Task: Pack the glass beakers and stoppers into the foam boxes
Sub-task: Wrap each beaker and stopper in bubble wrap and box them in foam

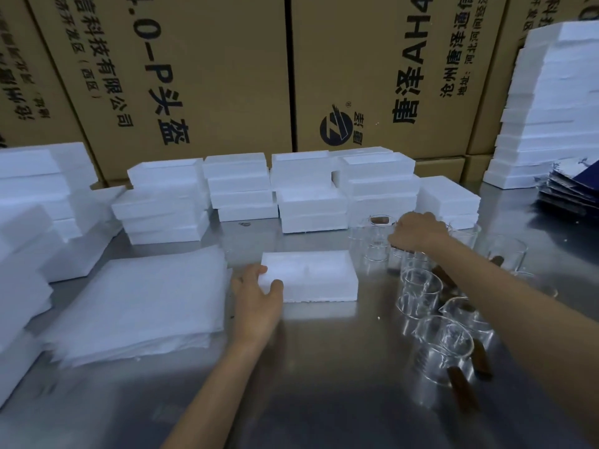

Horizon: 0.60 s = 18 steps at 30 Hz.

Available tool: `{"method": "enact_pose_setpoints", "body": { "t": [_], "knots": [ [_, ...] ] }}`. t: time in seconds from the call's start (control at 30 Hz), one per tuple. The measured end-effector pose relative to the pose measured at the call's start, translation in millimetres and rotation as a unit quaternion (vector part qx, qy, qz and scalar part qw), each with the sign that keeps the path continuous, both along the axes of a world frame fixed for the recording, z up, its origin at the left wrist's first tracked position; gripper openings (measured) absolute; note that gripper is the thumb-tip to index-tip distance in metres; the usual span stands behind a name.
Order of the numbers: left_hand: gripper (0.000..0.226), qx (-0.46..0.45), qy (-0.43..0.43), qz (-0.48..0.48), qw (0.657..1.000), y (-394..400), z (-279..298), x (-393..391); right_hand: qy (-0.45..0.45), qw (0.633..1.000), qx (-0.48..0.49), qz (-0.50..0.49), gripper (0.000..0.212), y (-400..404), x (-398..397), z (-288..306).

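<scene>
Foam box point(309, 276) lies flat on the worktop point(324, 367), long axis left to right; your left hand point(256, 294) grips its left end. Right of it, your right hand point(416, 233) closes on a beaker point(397, 254) rim. Step looks like fetching a beaker; next, lift it clear of its neighbours.

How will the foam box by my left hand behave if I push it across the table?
The foam box looks like rigid white foam, so it is probably very light and stiff. On the smooth metal table it would likely slide easily. The left hand grips one end only, so a push there may swing it round.
</scene>
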State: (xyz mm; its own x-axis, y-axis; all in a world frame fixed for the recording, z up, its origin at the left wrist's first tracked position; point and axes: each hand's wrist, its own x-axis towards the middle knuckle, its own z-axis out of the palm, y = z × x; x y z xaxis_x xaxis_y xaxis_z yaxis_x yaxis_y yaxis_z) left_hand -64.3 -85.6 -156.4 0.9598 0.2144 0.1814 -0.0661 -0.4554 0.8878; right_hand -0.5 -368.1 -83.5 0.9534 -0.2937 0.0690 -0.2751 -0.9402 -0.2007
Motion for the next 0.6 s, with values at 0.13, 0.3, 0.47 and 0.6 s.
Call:
{"method": "enact_pose_setpoints", "body": {
  "t": [0.13,0.3,0.47,0.6],
  "knots": [
    [0.034,0.012,-0.023,-0.014,1.0,3.3,-3.3,1.5,0.022,1.0,-0.013,-0.011,0.021,-2.0,7.4,-4.9],
    [0.033,0.004,-0.036,-0.025,0.999,7.1,-4.2,6.0,0.023,0.997,-0.067,-0.007,0.019,5.3,10.8,-7.9],
    [0.035,0.021,-0.101,-0.037,0.994,8.5,3.7,-2.9,0.019,0.988,-0.154,0.025,0.03,13.7,14.5,-14.9],
    [0.037,0.05,-0.199,-0.02,0.979,16.5,21.7,-11.6,-0.033,0.981,-0.181,0.053,0.027,26.1,11.8,-12.3]
  ]
}}
